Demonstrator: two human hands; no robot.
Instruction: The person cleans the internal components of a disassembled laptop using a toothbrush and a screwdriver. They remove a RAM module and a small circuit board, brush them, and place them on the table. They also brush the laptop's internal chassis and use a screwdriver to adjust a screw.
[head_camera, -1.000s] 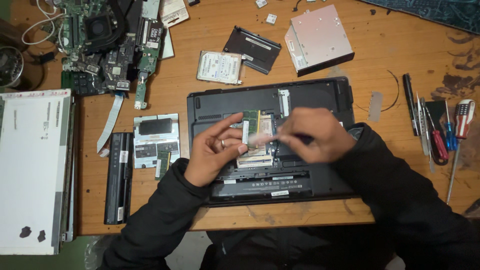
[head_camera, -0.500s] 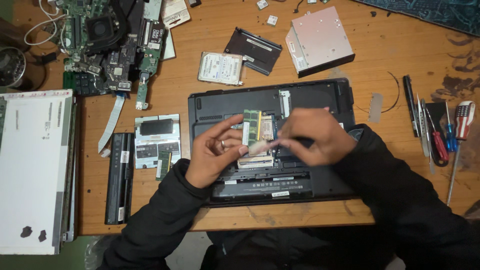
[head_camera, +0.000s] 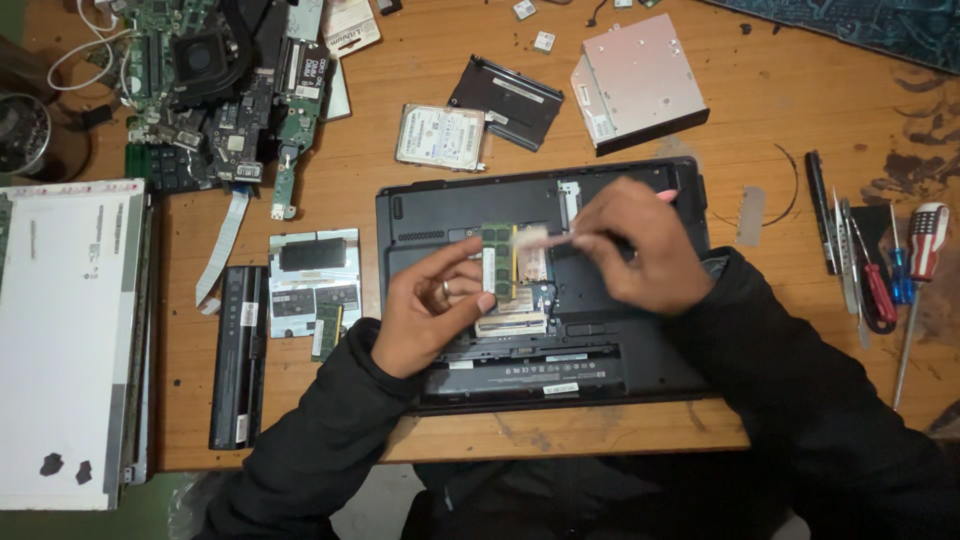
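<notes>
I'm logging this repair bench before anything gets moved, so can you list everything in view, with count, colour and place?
Laptop base: one, black, underside up, centre of table.
Memory module: one, green, in the open bay of the laptop base.
Hard drive: one, silver, above the laptop base.
Black cover panel: one, right of the hard drive.
Optical drive: one, silver-grey, top centre.
Circuit boards: a cluster, green and black, top left.
Screen panel: one, white-grey, left edge.
Battery: one, black, beside the screen panel.
Screwdrivers: several, red, blue and black, right edge.
Table: one, brown wood.
Left hand: on the memory module.
Right hand: pinching a small pale object over the bay.
</notes>
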